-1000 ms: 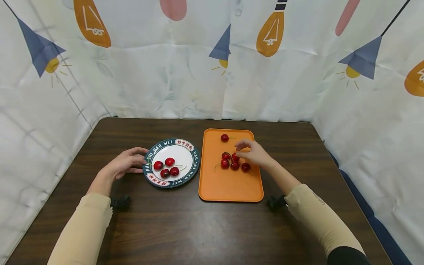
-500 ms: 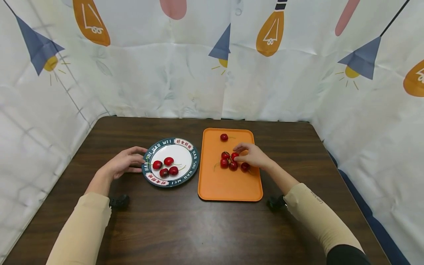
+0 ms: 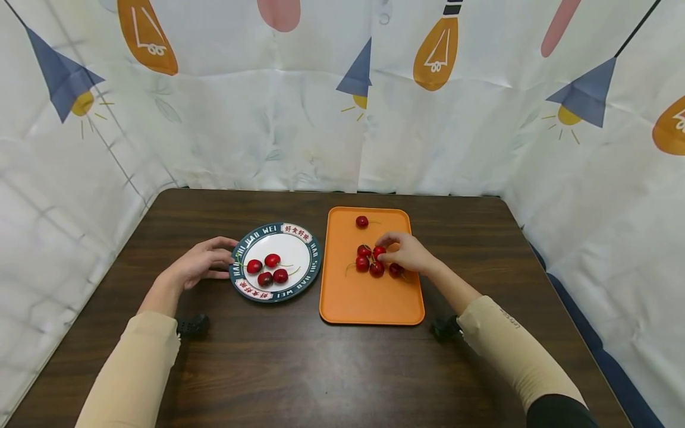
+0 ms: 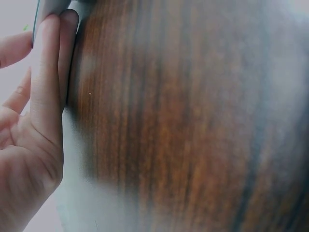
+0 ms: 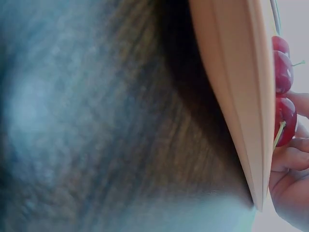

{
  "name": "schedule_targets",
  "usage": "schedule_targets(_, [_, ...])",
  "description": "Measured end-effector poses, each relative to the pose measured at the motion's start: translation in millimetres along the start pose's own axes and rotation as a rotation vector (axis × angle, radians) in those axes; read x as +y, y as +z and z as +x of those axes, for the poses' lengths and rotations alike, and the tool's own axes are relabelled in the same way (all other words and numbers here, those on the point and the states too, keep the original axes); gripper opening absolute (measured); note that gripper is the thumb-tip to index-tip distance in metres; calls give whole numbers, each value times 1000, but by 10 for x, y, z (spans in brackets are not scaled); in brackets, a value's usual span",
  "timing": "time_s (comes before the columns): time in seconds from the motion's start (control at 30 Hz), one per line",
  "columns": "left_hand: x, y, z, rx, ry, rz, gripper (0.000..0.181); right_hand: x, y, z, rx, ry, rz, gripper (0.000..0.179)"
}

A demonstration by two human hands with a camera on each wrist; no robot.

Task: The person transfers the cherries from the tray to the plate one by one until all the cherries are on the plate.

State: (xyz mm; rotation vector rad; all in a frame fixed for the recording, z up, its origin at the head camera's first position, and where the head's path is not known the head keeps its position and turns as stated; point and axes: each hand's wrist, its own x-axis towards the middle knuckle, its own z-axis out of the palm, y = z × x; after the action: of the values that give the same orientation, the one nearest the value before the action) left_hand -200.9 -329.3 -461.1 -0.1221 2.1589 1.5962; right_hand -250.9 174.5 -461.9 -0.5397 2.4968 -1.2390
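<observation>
My left hand (image 3: 206, 261) rests at the left rim of a round plate (image 3: 308, 279) with a dark green patterned border, its fingers fairly straight. In the left wrist view, the fingers (image 4: 47, 72) lie along the plate's edge. Several red cherries with stems, such as one cherry (image 3: 280, 276), lie on the plate's white centre. Over the orange tray (image 3: 369, 303), my right hand (image 3: 405, 252) pinches a cherry (image 3: 379, 252) between thumb and forefinger, at the edge of a cluster. Cherries (image 5: 283, 72) show beyond the tray's side in the right wrist view, partly hidden by it.
Beside the cluster sits a cherry (image 3: 396, 270) below my right hand, and a lone cherry (image 3: 362, 222) lies near the tray's far end. The dark wooden table (image 3: 257, 362) ends at a printed white curtain (image 3: 310, 137) along the back and sides.
My right hand has come down a little from above the cluster, and its thumb and forefinger have closed around a cherry. The left hand stays at the plate's rim.
</observation>
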Motion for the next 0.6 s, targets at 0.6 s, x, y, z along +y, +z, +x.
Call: schedule_targets(0.6, [1,1,0,1,6,5,58,-311,20,155,39,-60,78,28])
